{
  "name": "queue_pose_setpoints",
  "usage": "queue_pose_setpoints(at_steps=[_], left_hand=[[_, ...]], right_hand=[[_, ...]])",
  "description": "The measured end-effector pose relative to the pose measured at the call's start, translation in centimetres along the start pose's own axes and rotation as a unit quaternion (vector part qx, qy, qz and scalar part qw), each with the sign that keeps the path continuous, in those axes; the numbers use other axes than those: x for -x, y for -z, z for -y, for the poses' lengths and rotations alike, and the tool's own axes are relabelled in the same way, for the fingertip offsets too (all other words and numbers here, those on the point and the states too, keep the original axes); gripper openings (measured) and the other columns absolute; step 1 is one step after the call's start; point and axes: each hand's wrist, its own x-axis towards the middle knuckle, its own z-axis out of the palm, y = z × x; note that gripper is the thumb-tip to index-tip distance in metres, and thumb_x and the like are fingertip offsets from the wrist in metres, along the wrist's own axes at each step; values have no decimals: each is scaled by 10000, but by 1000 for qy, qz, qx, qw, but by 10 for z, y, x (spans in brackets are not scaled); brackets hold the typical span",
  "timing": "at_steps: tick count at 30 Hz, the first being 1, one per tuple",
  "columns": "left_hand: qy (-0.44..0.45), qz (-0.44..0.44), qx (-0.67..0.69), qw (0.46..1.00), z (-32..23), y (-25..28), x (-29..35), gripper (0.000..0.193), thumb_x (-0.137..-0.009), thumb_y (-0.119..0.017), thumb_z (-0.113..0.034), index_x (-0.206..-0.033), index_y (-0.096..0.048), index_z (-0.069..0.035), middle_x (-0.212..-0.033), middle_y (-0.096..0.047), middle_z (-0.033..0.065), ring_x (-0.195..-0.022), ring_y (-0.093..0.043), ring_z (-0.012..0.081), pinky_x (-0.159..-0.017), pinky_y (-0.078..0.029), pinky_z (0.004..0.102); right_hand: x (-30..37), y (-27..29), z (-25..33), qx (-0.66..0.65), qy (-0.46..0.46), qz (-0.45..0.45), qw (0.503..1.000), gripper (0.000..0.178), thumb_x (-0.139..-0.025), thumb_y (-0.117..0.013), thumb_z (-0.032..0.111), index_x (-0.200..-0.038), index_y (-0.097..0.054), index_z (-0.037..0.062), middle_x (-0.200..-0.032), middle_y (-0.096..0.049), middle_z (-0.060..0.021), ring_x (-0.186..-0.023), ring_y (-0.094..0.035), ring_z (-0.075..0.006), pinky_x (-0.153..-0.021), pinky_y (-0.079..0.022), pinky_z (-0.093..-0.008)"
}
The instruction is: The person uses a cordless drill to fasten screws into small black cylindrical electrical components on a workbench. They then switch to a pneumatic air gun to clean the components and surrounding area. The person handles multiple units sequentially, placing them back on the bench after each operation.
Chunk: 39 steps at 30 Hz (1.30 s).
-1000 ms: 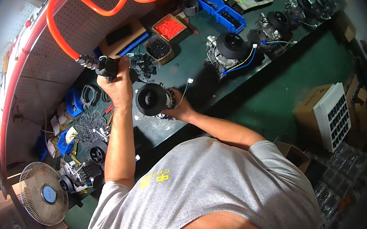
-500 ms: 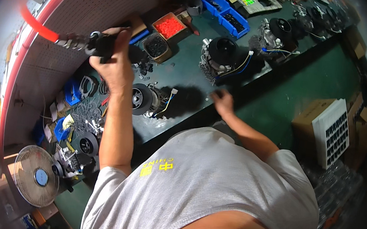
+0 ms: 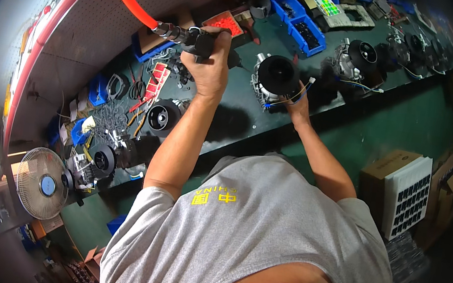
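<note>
My left hand (image 3: 210,74) is wrapped around a black air tool (image 3: 198,44), which is joined by a metal fitting to a red coiled hose; its working end is mostly hidden behind the hand. My right hand (image 3: 300,110) grips the near right side of a motor assembly (image 3: 277,78) on the bench. This assembly has a black round fan wheel on top, a silver metal body, and blue and yellow wires ending in a white connector (image 3: 311,80). Some right-hand fingers are hidden behind it. A second motor assembly (image 3: 161,116) lies left of my left forearm.
More motor assemblies (image 3: 361,57) line the green bench (image 3: 240,127). Blue bins (image 3: 306,36) and a box of red parts (image 3: 224,23) stand behind. Loose wires and tools lie at left, near a fan (image 3: 44,184). Cardboard boxes (image 3: 387,170) are at right.
My left hand has carried the air tool rightward. My right hand has moved from the bench edge onto the motor assembly and taken hold of it. The view has shifted.
</note>
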Motion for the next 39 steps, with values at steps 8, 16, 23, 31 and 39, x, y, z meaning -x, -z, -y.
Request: queue_pose_setpoints(at_steps=[8,16,23,31,39], left_hand=[[-17,-2,4,1000,9,2,3,87,-849,-721,26,-931,-705,0,-844,-706,36,-778,-648,111,-736,-513,261],[31,135,10,990,-4,-6,-4,75,-855,-716,-13,-930,-712,-5,-781,-645,-21,-698,-563,56,-640,-461,228],[81,264,34,960,4,-31,-19,136,-829,-745,-54,-922,-657,-8,-821,-675,9,-747,-606,77,-690,-515,254],[79,267,-18,960,-3,-39,-19,115,-799,-717,-28,-864,-623,-20,-777,-656,8,-725,-608,80,-684,-525,271],[94,247,31,964,7,-46,-17,107,-805,-717,-18,-888,-648,-14,-773,-661,14,-691,-589,78,-637,-499,256]], right_hand=[[-4,-10,28,-32,-86,59,994,783,-702,-892,434,-1282,-557,27,-1170,-661,-116,-1070,-633,-218,-906,-509,-358],[-11,-9,2,26,-44,72,996,603,-785,-831,348,-1248,-596,41,-1120,-670,-67,-1023,-616,-186,-876,-504,-350],[-10,-13,4,-23,-6,64,998,669,-750,-854,422,-1203,-590,7,-1109,-667,-133,-1006,-647,-276,-869,-517,-387],[-8,-12,1,1,-13,64,998,690,-756,-878,356,-1292,-575,44,-1172,-669,-78,-1067,-618,-214,-919,-495,-363],[-6,-14,6,-43,-33,50,997,770,-739,-894,381,-1302,-533,-1,-1170,-673,-121,-1083,-641,-221,-927,-517,-365]])
